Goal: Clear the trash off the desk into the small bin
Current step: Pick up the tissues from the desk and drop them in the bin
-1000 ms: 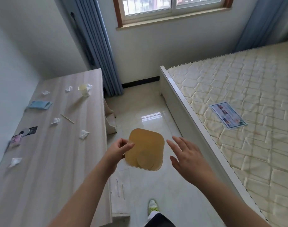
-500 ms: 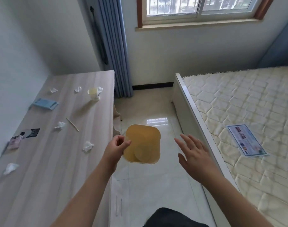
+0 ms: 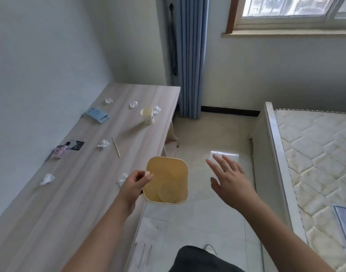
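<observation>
Head view, items as we find them. Our left hand (image 3: 135,183) pinches the near-left rim of the small bin (image 3: 166,180), thumb and fingers curled on the edge; the bin hangs beside the desk (image 3: 70,193) edge, mouth toward us, pale discs inside that we cannot identify. Our right hand (image 3: 229,179), fingers spread and holding nothing, hovers to the right of the bin, apart from it. Just left of the gripping hand: one crumpled tissue (image 3: 122,178), partly hidden by the knuckles. Farther left: another wad (image 3: 47,179). Beyond the grip: a stick (image 3: 116,147), a third wad (image 3: 103,143), a paper cup (image 3: 147,115), more scraps. A blue packet (image 3: 97,114) and dark card (image 3: 75,145) are too blurred to read.
</observation>
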